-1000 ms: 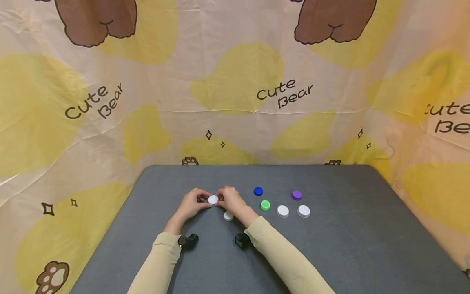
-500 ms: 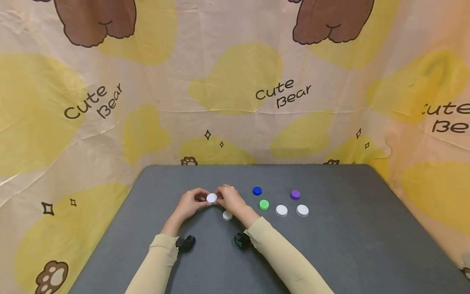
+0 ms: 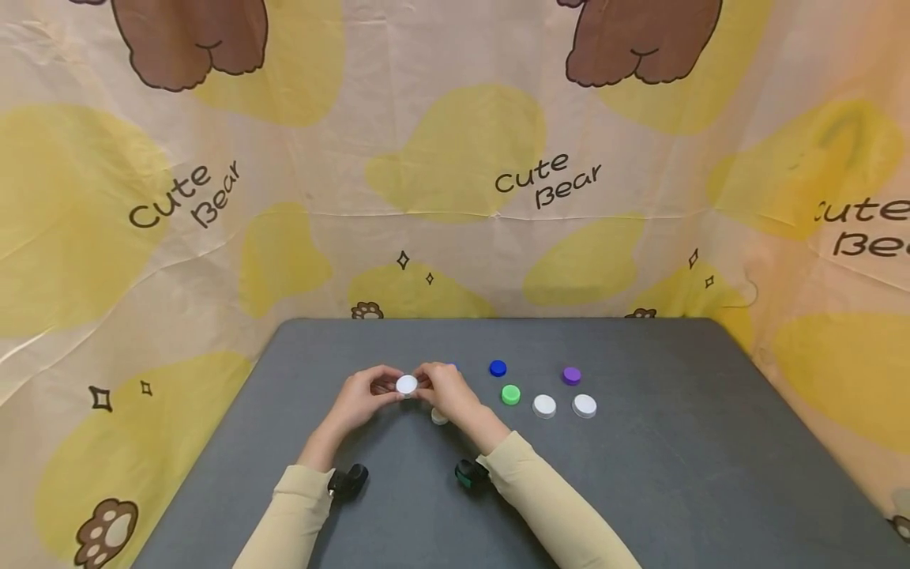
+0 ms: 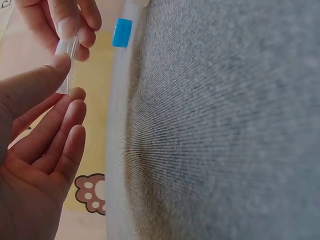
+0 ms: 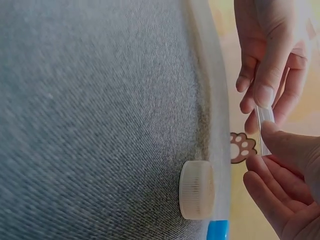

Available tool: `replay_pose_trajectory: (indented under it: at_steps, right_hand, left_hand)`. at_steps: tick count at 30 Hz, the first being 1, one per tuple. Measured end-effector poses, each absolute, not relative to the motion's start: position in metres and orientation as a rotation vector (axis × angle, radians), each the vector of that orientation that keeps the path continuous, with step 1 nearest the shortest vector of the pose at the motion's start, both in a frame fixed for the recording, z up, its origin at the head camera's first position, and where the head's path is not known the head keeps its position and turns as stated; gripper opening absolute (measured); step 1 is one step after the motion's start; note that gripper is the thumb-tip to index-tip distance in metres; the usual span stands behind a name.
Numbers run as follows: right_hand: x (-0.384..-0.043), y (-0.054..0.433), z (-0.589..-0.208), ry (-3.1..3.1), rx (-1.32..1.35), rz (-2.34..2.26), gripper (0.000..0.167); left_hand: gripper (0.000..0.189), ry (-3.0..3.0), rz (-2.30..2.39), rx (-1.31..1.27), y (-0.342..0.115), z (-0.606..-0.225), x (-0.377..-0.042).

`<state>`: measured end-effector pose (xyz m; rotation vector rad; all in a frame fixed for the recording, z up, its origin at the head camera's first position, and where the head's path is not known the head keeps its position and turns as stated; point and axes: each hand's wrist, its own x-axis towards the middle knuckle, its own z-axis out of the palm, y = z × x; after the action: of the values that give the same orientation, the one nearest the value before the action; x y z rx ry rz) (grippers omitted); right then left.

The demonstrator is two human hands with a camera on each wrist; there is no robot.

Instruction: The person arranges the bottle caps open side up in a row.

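Between both hands, close over the table, is a round white bottle cap (image 3: 407,385). My left hand (image 3: 361,393) pinches its left edge with thumb and fingers. From the other side, my right hand (image 3: 451,393) pinches the right edge. Edge-on in the left wrist view, the held cap (image 4: 68,80) looks thin and translucent, with both thumbs pressed on it. A white cap (image 3: 439,416) lies just below my right hand, partly covered by it. In the right wrist view this same ribbed cap (image 5: 196,190) stands near a blue cap (image 5: 218,230).
Right of my hands on the grey table (image 3: 661,490) lie a dark blue cap (image 3: 498,368), a green cap (image 3: 510,395), a purple cap (image 3: 572,376) and two white caps, one nearer (image 3: 544,406) and one farther right (image 3: 584,406). A printed curtain (image 3: 455,261) hangs behind the table.
Both hands have shifted slightly left with the pinched cap. A bit of blue now shows behind my right hand. The other caps stay where they lay.
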<state>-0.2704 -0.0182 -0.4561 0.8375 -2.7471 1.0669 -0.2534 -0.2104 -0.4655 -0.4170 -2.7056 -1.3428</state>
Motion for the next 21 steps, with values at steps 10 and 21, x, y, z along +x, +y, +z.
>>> replay_pose_trajectory:
  at_steps: [10,21]
  right_hand:
    - [-0.255,-0.015,-0.454,-2.687,0.905,1.107,0.023]
    - [-0.241,-0.015,-0.455,-2.626,0.996,1.167,0.024]
  left_hand:
    - [0.026,-2.723,-1.278,-0.455,-0.212,-0.457,-0.237]
    - [0.026,-2.744,-1.251,-0.474,-0.219,-0.456,-0.217]
